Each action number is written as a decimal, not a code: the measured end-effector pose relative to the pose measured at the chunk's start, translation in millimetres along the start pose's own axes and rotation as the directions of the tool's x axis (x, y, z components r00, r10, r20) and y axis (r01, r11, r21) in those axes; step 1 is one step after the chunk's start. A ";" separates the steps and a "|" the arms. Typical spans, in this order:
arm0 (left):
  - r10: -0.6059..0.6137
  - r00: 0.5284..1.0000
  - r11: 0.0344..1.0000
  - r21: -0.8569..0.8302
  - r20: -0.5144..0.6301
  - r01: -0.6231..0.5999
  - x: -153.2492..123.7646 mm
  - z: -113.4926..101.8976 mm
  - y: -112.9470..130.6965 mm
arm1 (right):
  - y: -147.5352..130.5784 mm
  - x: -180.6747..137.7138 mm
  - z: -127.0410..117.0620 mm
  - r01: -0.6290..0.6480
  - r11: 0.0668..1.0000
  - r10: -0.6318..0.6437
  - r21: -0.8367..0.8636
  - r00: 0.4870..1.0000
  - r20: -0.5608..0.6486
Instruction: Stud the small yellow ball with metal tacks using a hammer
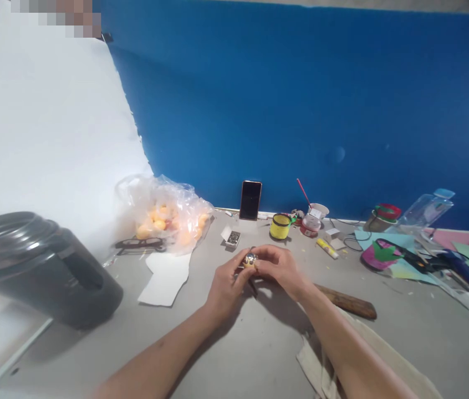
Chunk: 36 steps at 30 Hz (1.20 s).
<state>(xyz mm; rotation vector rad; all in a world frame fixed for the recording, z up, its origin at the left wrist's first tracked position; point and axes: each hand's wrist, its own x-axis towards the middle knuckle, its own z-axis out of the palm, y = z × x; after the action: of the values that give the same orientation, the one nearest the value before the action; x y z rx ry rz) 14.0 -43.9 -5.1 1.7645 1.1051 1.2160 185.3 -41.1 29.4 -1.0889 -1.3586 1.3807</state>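
Between my hands is a small pale-yellow ball (250, 260) whose upper side is covered with shiny metal studs. My left hand (229, 277) grips it from the left with thumb and fingers. The fingers of my right hand (278, 269) are closed against its right side; whether they also pinch a stud is too small to see. Just beyond my hands stands a small open white box (233, 238) of tiny dark and shiny pieces. A tool with a brown wooden handle (353, 303) lies beneath my right forearm, partly hidden.
To the left are a large dark jar (47, 271), torn white paper (166, 280), glasses (138, 243) and a plastic bag (168, 216) of orange-yellow balls. A phone (250, 200) leans on the blue partition. Rightward are a yellow cup (280, 227), glue stick (326, 248), clear bottle (426, 210) and beige cloth (378, 346).
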 end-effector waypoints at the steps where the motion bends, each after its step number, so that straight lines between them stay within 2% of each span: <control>1: -0.007 1.000 1.000 -0.004 0.006 0.007 -0.1 0.0 -0.2 | 0.2 0.2 -1.0 -0.005 1.000 0.005 -0.003 1.000 0.010; 7: -0.004 1.000 1.000 -0.004 0.008 0.004 -1.9 0.9 -0.6 | 5.1 2.9 -0.4 0.070 0.981 -0.079 -0.183 0.996 -0.047; 13: -0.096 0.994 0.989 -0.118 -0.052 0.089 -0.6 2.7 0.6 | 0.0 1.8 -3.7 0.037 0.999 -0.037 -0.001 0.999 0.017; 16: -0.116 0.992 0.976 -0.192 -0.051 0.105 0.2 2.4 2.9 | -1.2 1.3 -4.3 0.044 0.999 -0.044 0.018 0.999 -0.006; 21: -0.227 0.974 0.890 -0.401 0.023 0.217 2.8 -0.1 13.7 | 3.2 2.9 -2.2 0.086 0.992 -0.088 -0.096 0.996 -0.021; 24: -0.291 0.955 0.819 -0.503 0.048 0.275 6.2 -1.0 16.0 | 4.1 4.6 -3.7 0.114 0.966 -0.122 -0.233 0.992 -0.020; 27: -0.334 0.942 0.774 -0.566 0.018 0.285 11.6 -2.7 12.0 | 0.9 5.4 -11.7 0.119 0.882 -0.186 -0.457 0.977 -0.104; 30: -0.390 0.921 0.690 -0.659 0.008 0.298 17.9 -7.4 4.7 | -2.7 4.2 -23.1 0.060 0.696 -0.195 -0.716 0.975 -0.108; 33: -0.440 0.897 0.588 -0.742 0.042 0.322 22.7 -14.0 -1.3 | -1.0 2.3 -28.4 0.009 0.493 -0.082 -0.870 0.996 -0.036; 36: -0.450 0.891 0.594 -0.723 0.065 0.353 24.5 -18.9 -4.6 | 5.7 2.1 -24.9 -0.001 0.375 0.033 -0.927 0.999 0.012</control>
<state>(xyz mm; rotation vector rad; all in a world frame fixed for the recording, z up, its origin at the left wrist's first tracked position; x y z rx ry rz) -0.4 -18.0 4.8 0.7760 0.8444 1.2394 209.0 -33.6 23.4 -1.7934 -2.2560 0.4889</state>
